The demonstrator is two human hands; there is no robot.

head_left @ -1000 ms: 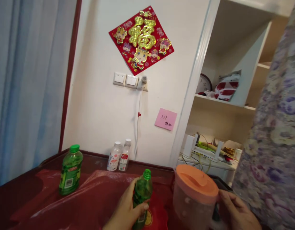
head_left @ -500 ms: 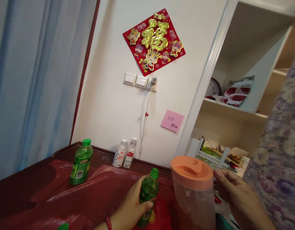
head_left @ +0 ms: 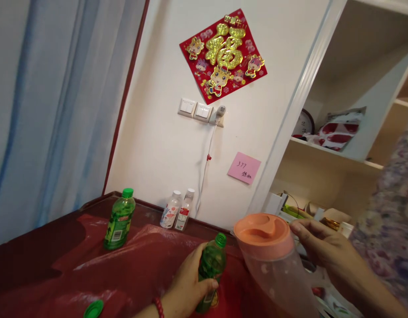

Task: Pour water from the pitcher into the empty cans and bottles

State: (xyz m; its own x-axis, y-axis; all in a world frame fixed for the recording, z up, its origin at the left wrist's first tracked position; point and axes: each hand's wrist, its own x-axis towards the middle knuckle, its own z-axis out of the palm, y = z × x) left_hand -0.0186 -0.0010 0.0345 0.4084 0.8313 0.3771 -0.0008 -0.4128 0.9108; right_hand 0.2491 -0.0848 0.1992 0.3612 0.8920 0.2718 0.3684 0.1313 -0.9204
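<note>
My left hand [head_left: 187, 282], a red bead bracelet at its wrist, is wrapped round a green bottle [head_left: 213, 265] with no cap on its neck. Just right of that bottle a translucent pitcher [head_left: 280, 282] with an orange lid [head_left: 263, 234] leans, its top toward the bottle. At the pitcher's right side, my right hand [head_left: 323, 251] has its thumb and fingers closed by the lid's edge; the handle is hidden. A loose green cap [head_left: 93, 308] lies on the red table cover at the bottom.
A capped green bottle [head_left: 119, 221] stands on the table [head_left: 71, 247] at the left. Two small white-capped bottles [head_left: 171, 211] are near the wall. Shelves [head_left: 336, 154] with various items and a floral cloth [head_left: 386, 212] are at the right.
The pitcher has tilted, its lid end tipping left toward the bottle. My right hand has moved slightly with it. The view has shifted a little, showing more of the loose cap.
</note>
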